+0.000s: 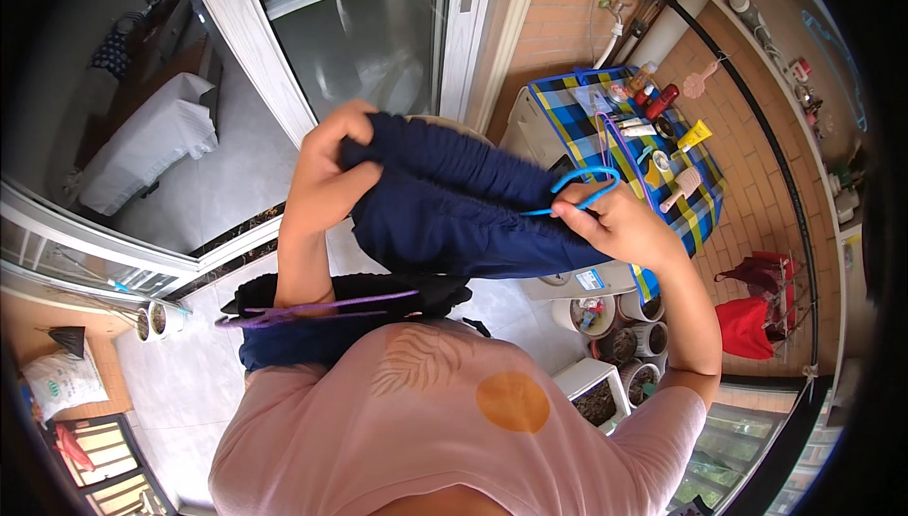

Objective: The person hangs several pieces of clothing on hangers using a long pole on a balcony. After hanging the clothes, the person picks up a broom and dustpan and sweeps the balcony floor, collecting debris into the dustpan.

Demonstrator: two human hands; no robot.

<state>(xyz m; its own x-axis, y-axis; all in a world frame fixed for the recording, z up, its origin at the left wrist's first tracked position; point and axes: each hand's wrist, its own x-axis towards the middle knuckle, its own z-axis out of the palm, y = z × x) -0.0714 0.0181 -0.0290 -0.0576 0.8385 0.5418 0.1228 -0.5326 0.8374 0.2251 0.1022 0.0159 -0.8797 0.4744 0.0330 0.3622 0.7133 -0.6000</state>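
My L hand (326,166) is clamped on navy pants (445,227), R hand (619,223) on blue hanger (586,170); prob. mid-hanging, next move needs waist held open w/ hanger seated inside.

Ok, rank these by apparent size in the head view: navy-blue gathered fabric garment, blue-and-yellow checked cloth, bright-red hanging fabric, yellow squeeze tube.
1. Navy garment, enlarged by nearness
2. Checked cloth, partly covered
3. Red fabric
4. Yellow tube

The left hand (326,168) grips a navy garment (445,223); at its other end the right hand (624,221) holds a blue hanger (588,170).
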